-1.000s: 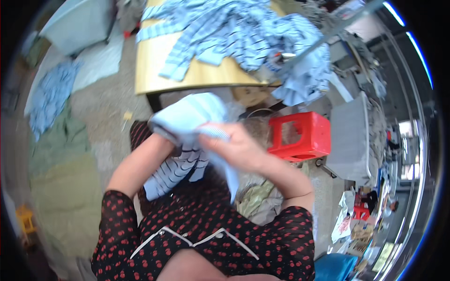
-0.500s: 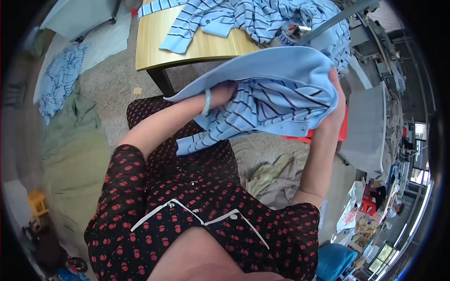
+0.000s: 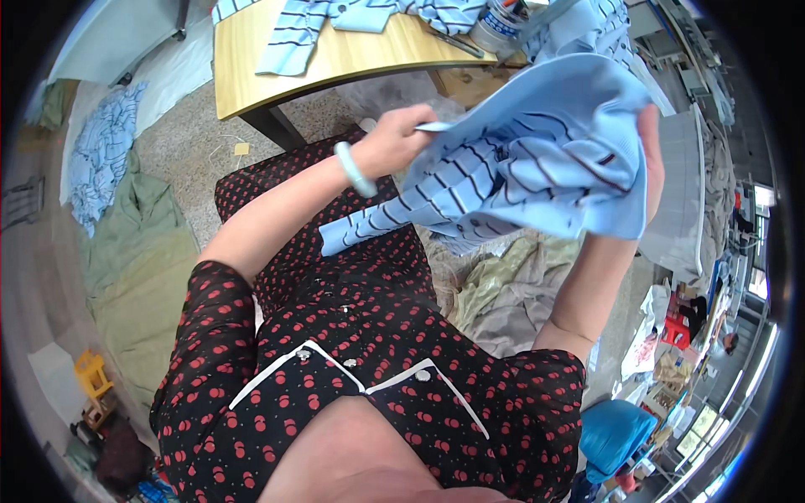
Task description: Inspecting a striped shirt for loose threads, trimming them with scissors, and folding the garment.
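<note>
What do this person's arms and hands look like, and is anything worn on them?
Both forearms are bare. The left hand has a pale green bangle around its wrist. The right hand shows no glove or jewellery. Short sheer dark sleeves with small red dots cover the upper arms; they belong to a dress with white-piped trim.

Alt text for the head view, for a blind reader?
Both hands, left hand and right hand, hold up a light blue striped garment above the lap. Behind it stands a pale wooden table strewn with similar striped clothes.
</note>
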`<action>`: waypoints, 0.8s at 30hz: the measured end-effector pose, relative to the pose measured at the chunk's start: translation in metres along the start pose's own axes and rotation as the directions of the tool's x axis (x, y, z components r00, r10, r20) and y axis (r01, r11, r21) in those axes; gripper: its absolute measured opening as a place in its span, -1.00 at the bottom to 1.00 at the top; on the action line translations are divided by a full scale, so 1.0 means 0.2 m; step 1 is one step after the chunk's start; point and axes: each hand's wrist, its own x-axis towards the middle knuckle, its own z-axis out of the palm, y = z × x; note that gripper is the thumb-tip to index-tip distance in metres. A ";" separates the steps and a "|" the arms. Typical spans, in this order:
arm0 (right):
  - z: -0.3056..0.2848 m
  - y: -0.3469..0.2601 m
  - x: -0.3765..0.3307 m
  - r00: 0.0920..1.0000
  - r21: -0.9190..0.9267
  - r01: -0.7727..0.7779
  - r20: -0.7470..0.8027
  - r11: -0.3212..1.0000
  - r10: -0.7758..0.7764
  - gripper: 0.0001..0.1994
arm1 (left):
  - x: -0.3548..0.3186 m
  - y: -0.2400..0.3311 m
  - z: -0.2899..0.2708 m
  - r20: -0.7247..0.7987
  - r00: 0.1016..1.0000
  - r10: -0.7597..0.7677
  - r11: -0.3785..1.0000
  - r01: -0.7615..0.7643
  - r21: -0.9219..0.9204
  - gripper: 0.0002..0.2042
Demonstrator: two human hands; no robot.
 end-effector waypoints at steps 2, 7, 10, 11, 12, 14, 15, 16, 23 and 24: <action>-0.12 0.01 0.02 0.944 -0.371 0.091 -0.263 0.924 -0.198 -0.67 | -0.11 0.10 -0.07 -0.055 0.960 -0.274 0.955 0.264 -0.138 -0.92; -0.60 0.47 0.04 0.968 -0.985 0.173 0.165 0.026 -0.191 -0.66 | -0.32 0.18 -0.22 0.244 0.694 -0.677 0.496 0.675 -0.547 -0.95; -0.38 0.48 0.04 0.982 -0.989 -0.008 0.020 -0.148 -0.190 -0.61 | -0.31 0.25 -0.30 0.256 0.750 -0.609 0.473 0.603 -0.642 -0.95; -0.39 0.50 0.05 0.983 -0.990 -0.009 0.018 -0.143 -0.183 -0.61 | -0.28 0.23 -0.34 0.211 0.743 -0.635 0.425 0.565 -0.707 -0.94; -0.42 0.53 0.04 0.957 -0.964 0.192 0.225 -0.185 -0.182 -0.61 | -0.25 0.20 -0.36 0.171 0.710 -0.684 0.399 0.560 -0.726 -0.93; -0.46 0.61 -0.02 0.907 -0.868 0.391 0.421 -0.305 -0.035 -0.62 | -0.24 0.18 -0.39 0.137 0.693 -0.708 0.372 0.531 -0.762 -0.91; -0.45 0.67 -0.09 0.903 -0.823 0.424 0.414 -0.379 0.110 -0.67 | -0.25 0.18 -0.39 0.137 0.688 -0.713 0.367 0.532 -0.763 -0.91; -0.52 0.76 -0.14 0.865 -0.808 0.501 0.456 -0.310 0.210 -0.72 | -0.25 0.18 -0.39 0.143 0.680 -0.719 0.369 0.548 -0.750 -0.91; -0.63 1.23 -0.21 0.873 -0.828 0.457 0.348 -0.324 0.342 -0.78 | -0.29 0.21 -0.36 0.169 0.686 -0.708 0.370 0.563 -0.739 -0.89; -0.67 1.28 -0.20 0.877 -0.817 0.442 0.307 -0.370 0.371 -0.80 | -0.30 0.21 -0.37 0.182 0.680 -0.710 0.378 0.586 -0.716 -0.89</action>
